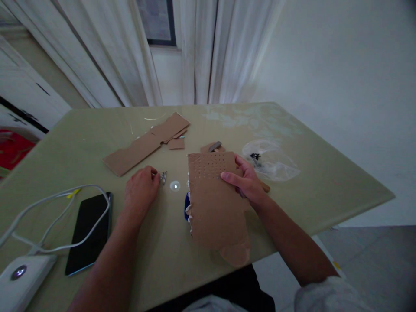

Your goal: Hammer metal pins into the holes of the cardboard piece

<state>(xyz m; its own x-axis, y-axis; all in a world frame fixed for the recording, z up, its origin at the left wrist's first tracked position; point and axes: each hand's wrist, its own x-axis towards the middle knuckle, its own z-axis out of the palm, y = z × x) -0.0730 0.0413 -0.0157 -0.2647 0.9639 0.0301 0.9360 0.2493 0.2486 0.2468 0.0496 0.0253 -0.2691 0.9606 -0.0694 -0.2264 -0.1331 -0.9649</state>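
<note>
My right hand [247, 184] grips the right edge of a brown cardboard piece [216, 208], thumb on its face and fingers behind. Rows of small holes run across the upper part of the cardboard, and its left edge is ragged with white bits. Beside several small screws [163, 177] on the table, my left hand [143, 186] has its fingers curled together; whatever lies between the fingertips is too small to make out. A small clear round disc [174, 186] lies between the screws and the cardboard. Part of a blue object [186, 206] shows from behind the cardboard's left edge.
Long cardboard strips [146, 145] lie toward the back left. A grey-bladed tool [215, 146] and a clear plastic bag [276, 162] with dark small parts are beyond the held piece. A phone [87, 234], white cable [100, 216] and white power block [27, 281] occupy the left front.
</note>
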